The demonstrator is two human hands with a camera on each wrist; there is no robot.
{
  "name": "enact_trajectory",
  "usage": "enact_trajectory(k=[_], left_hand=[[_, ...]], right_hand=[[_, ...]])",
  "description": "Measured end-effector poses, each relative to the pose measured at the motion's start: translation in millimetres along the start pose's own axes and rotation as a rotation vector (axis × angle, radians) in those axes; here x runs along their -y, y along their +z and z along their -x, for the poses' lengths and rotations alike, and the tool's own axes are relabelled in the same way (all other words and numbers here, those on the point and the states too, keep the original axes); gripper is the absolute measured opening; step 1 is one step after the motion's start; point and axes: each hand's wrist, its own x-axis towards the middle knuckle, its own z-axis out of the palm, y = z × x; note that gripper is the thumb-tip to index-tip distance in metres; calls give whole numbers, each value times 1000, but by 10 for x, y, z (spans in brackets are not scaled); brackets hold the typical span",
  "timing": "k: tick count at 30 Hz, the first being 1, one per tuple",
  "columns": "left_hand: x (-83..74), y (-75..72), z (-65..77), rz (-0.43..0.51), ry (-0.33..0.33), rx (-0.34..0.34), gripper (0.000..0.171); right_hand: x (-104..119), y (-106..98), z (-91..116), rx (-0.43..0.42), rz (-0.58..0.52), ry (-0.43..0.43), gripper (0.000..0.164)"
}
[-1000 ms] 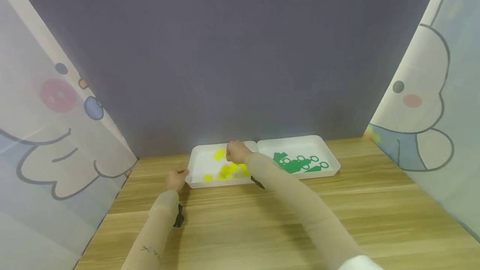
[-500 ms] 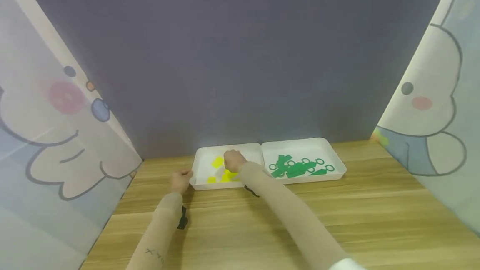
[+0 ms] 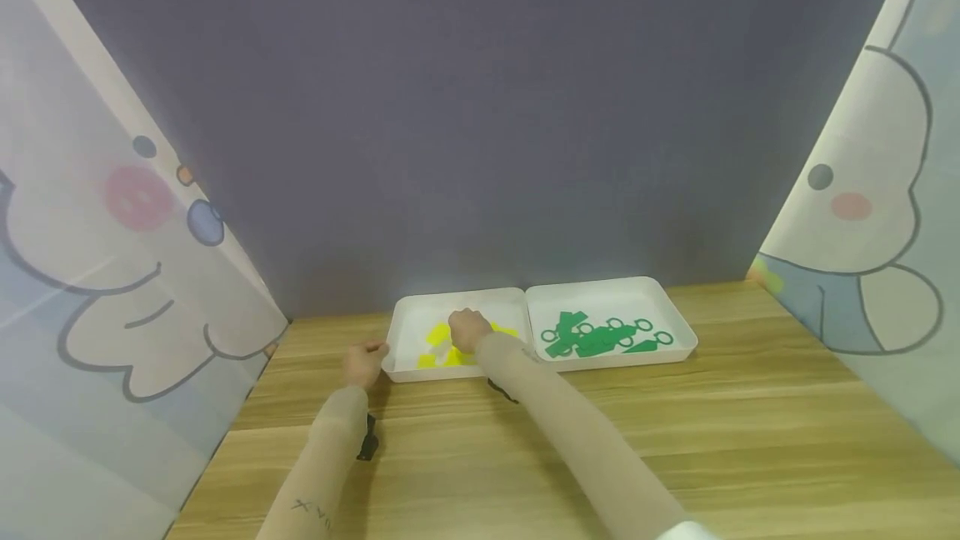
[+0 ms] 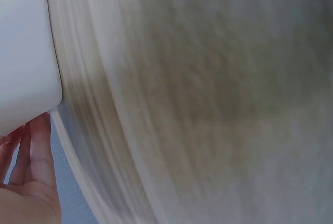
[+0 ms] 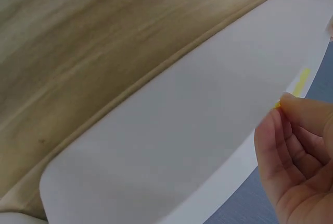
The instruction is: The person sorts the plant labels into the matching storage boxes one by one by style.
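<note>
In the head view, my right hand (image 3: pixel 468 330) reaches down into the left white tray (image 3: pixel 408 315), over a scatter of flat yellow pieces (image 3: pixel 438 334). The right wrist view shows its thumb and forefinger pinching a small bit of a yellow piece (image 5: pixel 278 104); the rest of that piece is hidden. Another yellow strip (image 5: pixel 302 82) lies just beyond the fingertips. My left hand (image 3: pixel 362 363) rests at the same tray's left end. Up close in the left wrist view, its nearly straight fingers (image 4: pixel 40 146) touch the tray's outer wall (image 4: pixel 26 78).
Right beside the left tray stands a second white tray (image 3: pixel 671 352) with several green tags (image 3: pixel 596 342) that have rings. Both trays sit at the back of the wooden table (image 3: pixel 600 432), close to a dark grey panel (image 3: pixel 480 123). Printed cartoon panels flank the table.
The right hand has shifted slightly and lowered among the yellow pieces, some of which lie differently. The left hand stays at the tray's end. The whole view has drifted a little.
</note>
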Motion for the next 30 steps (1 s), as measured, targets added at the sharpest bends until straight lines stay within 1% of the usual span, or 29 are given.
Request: enact_trajectory(k=[2,7,13,19,23,26,30], left_hand=[[-5,-6,8,-8,5,-9,34],[-5,-4,0,-19,-6,-19,35],[4,41,-33,-26,0,-36,35],[-12,66,-59,-22,0,-16,35],[-18,73,-72,-4,9,-8,35],[11,73,-91,5,20,-3,35],[88,73,-160,8,24,1,35]], right_hand=[[14,4,6,1,-2,2,13],[32,43,10,-21,7,-5,15],[0,111,15,-58,57,-12,15],[-46,104,48,-68,73,-33,14],[-87,108,57,-80,78,-41,17],[-120,102,88,-75,47,-54,21],[-160,44,158,-66,-26,-80,21]])
